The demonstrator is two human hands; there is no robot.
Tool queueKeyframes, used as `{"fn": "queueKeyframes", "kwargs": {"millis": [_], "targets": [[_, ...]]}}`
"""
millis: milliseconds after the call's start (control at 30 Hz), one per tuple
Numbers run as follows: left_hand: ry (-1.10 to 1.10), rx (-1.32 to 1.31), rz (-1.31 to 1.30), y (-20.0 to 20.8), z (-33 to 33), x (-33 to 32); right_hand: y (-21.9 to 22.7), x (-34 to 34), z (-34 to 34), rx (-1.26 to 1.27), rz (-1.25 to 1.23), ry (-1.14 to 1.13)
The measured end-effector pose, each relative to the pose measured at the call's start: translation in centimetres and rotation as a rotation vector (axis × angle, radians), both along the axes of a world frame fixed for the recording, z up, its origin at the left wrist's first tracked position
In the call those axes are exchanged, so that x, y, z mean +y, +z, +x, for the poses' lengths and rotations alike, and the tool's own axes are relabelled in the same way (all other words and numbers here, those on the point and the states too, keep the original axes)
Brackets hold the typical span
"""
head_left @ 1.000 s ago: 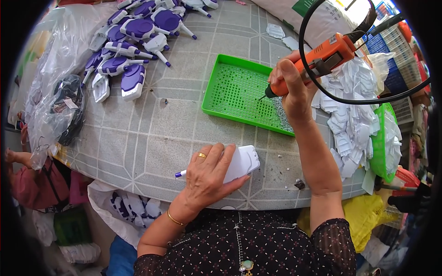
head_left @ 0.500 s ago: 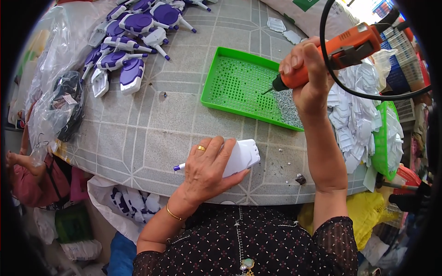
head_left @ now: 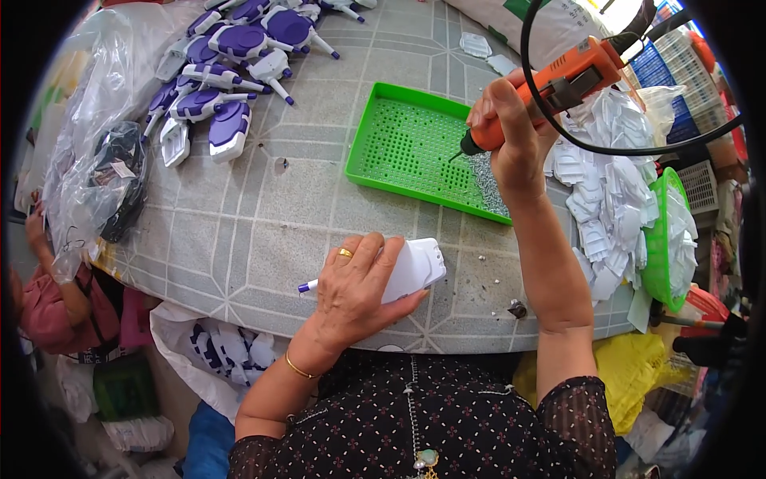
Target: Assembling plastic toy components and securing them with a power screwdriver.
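Head view: looking down on a grey bench (head_left: 307,191) patterned with pale tile lines.
Left hand (head_left: 355,279): laid palm-down over a white plastic casing (head_left: 416,270), fingers together and slightly bent, thumb stretched along the near side; holding it from above, with a gold ring and bracelet worn on this side.
Casing position: near the front edge of the bench, just in front of the dark patterned blouse (head_left: 423,415); blunt end out to the right, middle hidden under the fingers, purple-tipped stem (head_left: 309,285) poking out to the left.
Right hand (head_left: 515,132): closed firmly around an orange electric screwdriver (head_left: 566,84), raised over the right part of a green tray (head_left: 391,148).
Screwdriver pose: slanting down to the left, black nose lowest, thin bit above the tray floor; cannot tell whether touching.
Black cable (head_left: 638,149): looping past the tool and off to the right.
Green tray: rectangular, perforated, set beyond the casing, with small silvery screws (head_left: 488,184) heaped at the right end.
Purple-and-white assemblies (head_left: 239,44): piled at the far left of the bench.
White plastic parts (head_left: 602,211): heaped right of the tray, beside a green basket (head_left: 657,255) holding more.
White sack (head_left: 177,339): open below the bench at left, with purple and white pieces inside.
Co-worker (head_left: 52,315): partly visible at far left, in a dusty-red top.
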State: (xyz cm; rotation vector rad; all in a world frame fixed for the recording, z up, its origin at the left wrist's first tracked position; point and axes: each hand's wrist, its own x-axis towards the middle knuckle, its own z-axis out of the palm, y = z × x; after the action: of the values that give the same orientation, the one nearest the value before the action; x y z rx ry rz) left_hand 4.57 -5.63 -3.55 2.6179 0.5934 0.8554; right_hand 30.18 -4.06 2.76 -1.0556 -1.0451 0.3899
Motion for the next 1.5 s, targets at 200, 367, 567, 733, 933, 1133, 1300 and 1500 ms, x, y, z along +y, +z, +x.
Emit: {"fn": "queueKeyframes", "kwargs": {"millis": [200,367,567,733,933,1133,1300,1500], "targets": [[-0.002,0.005,0.008,0.0,0.0,0.1,-0.7,0.9,0.3,0.055,0.079,0.004],[0.013,-0.014,-0.033,0.1,0.0,0.0,-0.6,0.6,-0.3,-0.008,-0.014,0.007],[0.006,-0.02,-0.033,0.0,0.1,0.1,-1.4,1.2,0.2,0.068,0.06,0.0],[0.005,-0.01,-0.048,0.0,0.1,0.2,-1.6,1.4,0.6,0.063,0.06,0.004],[-0.016,-0.003,-0.012,-0.1,0.0,0.4,-1.1,0.9,0.0,0.033,0.004,0.027],[-0.016,-0.009,-0.007,-0.2,0.0,0.3,0.9,0.2,0.1,0.012,0.042,0.042],[-0.004,-0.035,-0.042,0.0,0.2,0.2,2.8,-1.6,-0.3,0.098,0.137,0.255],[0.01,-0.049,-0.013,-0.4,-0.1,0.1,3.7,-5.9,-3.3,0.2,0.102,0.495]]}}
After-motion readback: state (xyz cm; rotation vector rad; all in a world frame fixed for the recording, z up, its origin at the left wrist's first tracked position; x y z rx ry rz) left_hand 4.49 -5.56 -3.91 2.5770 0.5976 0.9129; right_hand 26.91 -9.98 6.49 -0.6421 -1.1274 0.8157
